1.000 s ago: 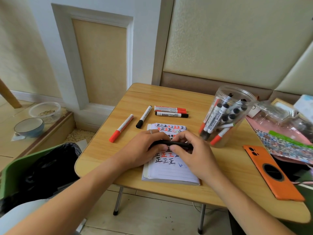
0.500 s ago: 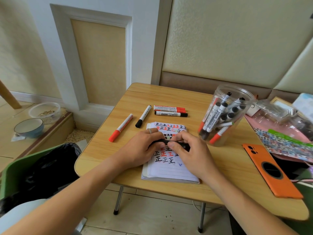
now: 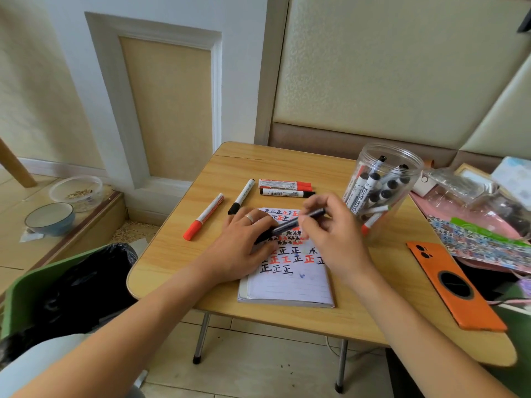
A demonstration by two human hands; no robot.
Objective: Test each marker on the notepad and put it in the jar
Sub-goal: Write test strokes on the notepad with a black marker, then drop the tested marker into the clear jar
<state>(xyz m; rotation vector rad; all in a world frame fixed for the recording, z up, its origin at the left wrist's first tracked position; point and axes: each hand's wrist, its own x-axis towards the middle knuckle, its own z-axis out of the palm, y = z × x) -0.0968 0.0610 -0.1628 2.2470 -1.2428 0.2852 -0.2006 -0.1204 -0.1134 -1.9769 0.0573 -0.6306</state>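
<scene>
A dark black marker (image 3: pixel 296 221) lies tilted over the top of the notepad (image 3: pixel 287 285), which is covered with red and black test marks. My right hand (image 3: pixel 333 228) pinches the marker's upper end. My left hand (image 3: pixel 244 239) rests on the notepad and grips the marker's lower black end. The clear jar (image 3: pixel 400 156) stands to the right and holds several markers. On the table beyond the notepad lie a red-capped marker (image 3: pixel 204 216), a black-capped white marker (image 3: pixel 242 196), a red marker (image 3: pixel 284 184) and a black marker (image 3: pixel 287 193).
An orange phone (image 3: pixel 454 285) lies near the small wooden table's (image 3: pixel 178 262) right front edge. Plastic bags and patterned paper (image 3: pixel 482 239) pile up at the right. A green bin with a black liner (image 3: pixel 57 282) stands at the left, with a bowl (image 3: pixel 48 218) behind it.
The marker was level between both hands. My right hand has since risen toward the jar, lifting its end so the marker slants. My left hand stays low on the notepad.
</scene>
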